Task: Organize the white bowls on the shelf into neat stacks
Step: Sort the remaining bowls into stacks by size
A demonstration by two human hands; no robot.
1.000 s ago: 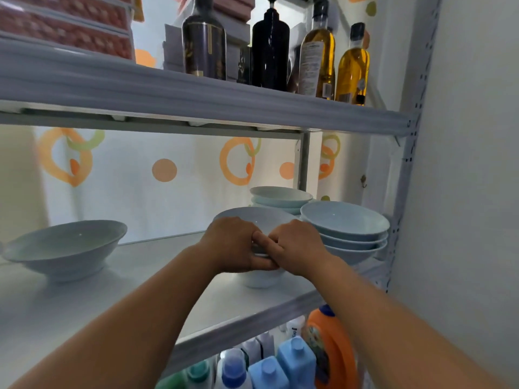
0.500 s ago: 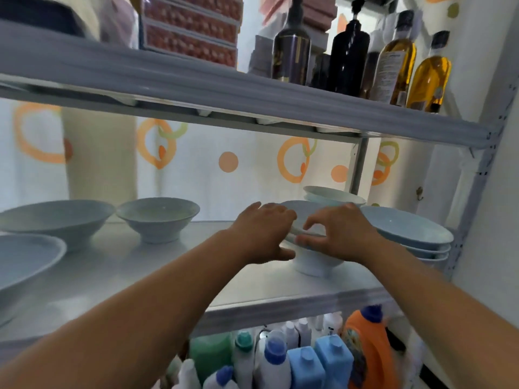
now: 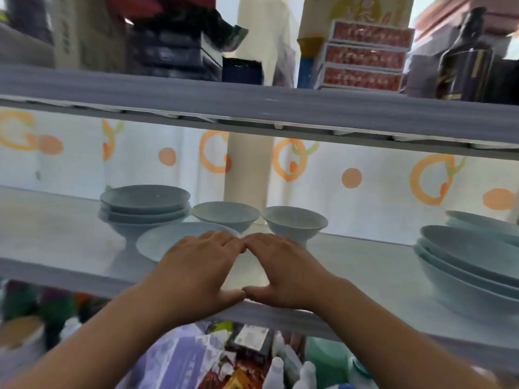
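White bowls stand on the grey middle shelf [image 3: 365, 270]. At the back left is a stack of wide bowls [image 3: 144, 203], with two single small bowls [image 3: 224, 214] [image 3: 295, 220] to its right. A single wide bowl [image 3: 160, 242] sits in front. A taller stack of wide bowls [image 3: 463, 256] stands at the far right. My left hand [image 3: 196, 268] lies palm down with its fingertips over the front bowl's near rim. My right hand [image 3: 286, 268] is beside it, fingertips and thumbs touching the left's. Both hands hold nothing.
The upper shelf [image 3: 252, 99] hangs close above, loaded with boxes [image 3: 362, 66] and a dark bottle [image 3: 466, 66]. Below the middle shelf are bags and bottles [image 3: 280, 369]. A dotted curtain and a cream post [image 3: 247, 175] back the shelf.
My hands let go of the small bowl stack at the right and moved left along the shelf. The view swung left with them, bringing the left bowls into sight.
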